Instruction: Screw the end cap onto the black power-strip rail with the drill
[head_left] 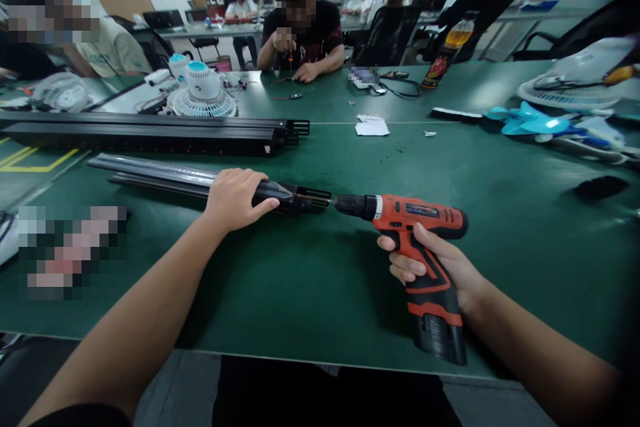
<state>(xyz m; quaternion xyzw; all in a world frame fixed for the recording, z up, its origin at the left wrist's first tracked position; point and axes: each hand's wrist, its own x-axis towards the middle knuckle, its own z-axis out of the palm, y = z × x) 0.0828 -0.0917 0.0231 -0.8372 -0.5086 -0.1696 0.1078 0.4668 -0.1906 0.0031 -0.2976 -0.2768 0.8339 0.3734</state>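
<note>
My right hand [425, 260] is wrapped round the grip of an orange and black cordless drill [417, 213], its chuck pointing left. The drill's bit meets, or nearly meets, the slotted black end piece [313, 198] of a long dark metal profile [155, 170] that lies on the green table. My left hand [237, 199] rests over the profile near that end, thumb on its near side and fingers over the top. Whether the bit sits in a screw is too small to tell.
Behind the profile lie more long black profiles [200, 133]. A white paper scrap [372, 125], a bottle [447, 50] and white fan parts [203, 90] stand farther back. Blue fan blades [533, 120] lie at right. Across the green table [310, 300] a person [303, 20] works with a screwdriver.
</note>
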